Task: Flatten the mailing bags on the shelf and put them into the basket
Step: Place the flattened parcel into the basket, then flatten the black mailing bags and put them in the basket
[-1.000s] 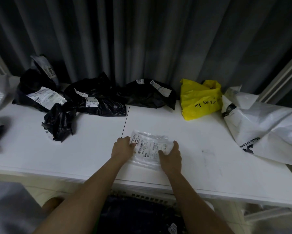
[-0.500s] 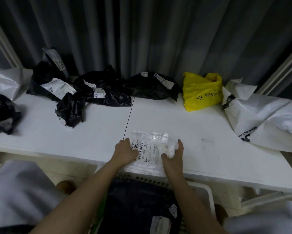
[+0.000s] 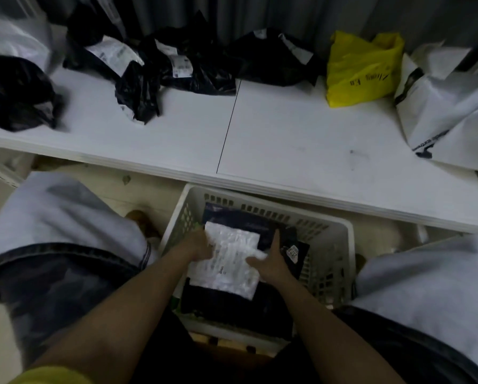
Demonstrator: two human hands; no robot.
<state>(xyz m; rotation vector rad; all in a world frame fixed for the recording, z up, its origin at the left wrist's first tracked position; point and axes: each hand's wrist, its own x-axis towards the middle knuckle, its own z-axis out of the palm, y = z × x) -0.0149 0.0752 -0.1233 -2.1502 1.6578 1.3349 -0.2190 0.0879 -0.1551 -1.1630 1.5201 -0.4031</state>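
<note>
Lowered from the front edge of the shelf (image 3: 287,139), where both hands held it half a second ago, the clear bag (image 3: 229,259) now lies inside the basket (image 3: 340,245), on top of the dark bags (image 3: 232,297) already stacked there. Left hand (image 3: 197,246) holds the bag's left edge, though blur hides how its fingers lie, so its grip cannot be told. Right hand (image 3: 271,261) rests on the right edge with fingers extended, thumb across the plastic. Holding both sides presumably keeps the flattened bag level as it settles, so it does not crumple again. View has tilted downward, bringing the basket and the person's knees into sight. Back on the shelf, several crumpled black bags (image 3: 188,65), a yellow bag (image 3: 362,67) and a large white bag (image 3: 451,112) look unflattened, so much of the task appears to remain
</note>
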